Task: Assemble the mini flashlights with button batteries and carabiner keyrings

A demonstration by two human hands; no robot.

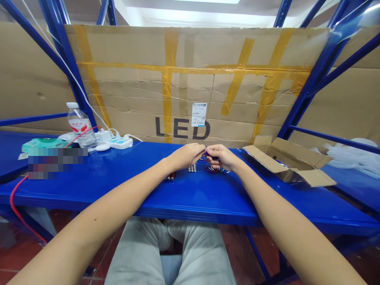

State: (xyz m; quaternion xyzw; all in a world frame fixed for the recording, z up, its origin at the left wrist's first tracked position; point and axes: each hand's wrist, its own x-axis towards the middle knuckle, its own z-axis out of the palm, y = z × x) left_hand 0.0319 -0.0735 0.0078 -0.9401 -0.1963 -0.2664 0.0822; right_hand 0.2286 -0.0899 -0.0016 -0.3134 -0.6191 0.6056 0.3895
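Note:
My left hand [190, 155] and my right hand [222, 156] meet above the blue table, both closed. Between the fingers of my right hand is a small black-and-blue piece [211, 156], too small to name. My left fingertips touch or nearly touch its near end; what they pinch is hidden. Just below the hands lies a group of small silvery round button cells [192, 168]. Several carabiners [211, 170] in red and other colours lie under my right hand. Short dark cylinders with shiny ends [170, 177] are partly covered by my left forearm.
An open cardboard box [297, 162] sits at the right. On the left are a water bottle [80, 124], a white power strip [120, 141], a green packet [44, 145] and a red cable [14, 194]. A large taped cardboard panel [133, 95] stands behind the blue table [192, 202].

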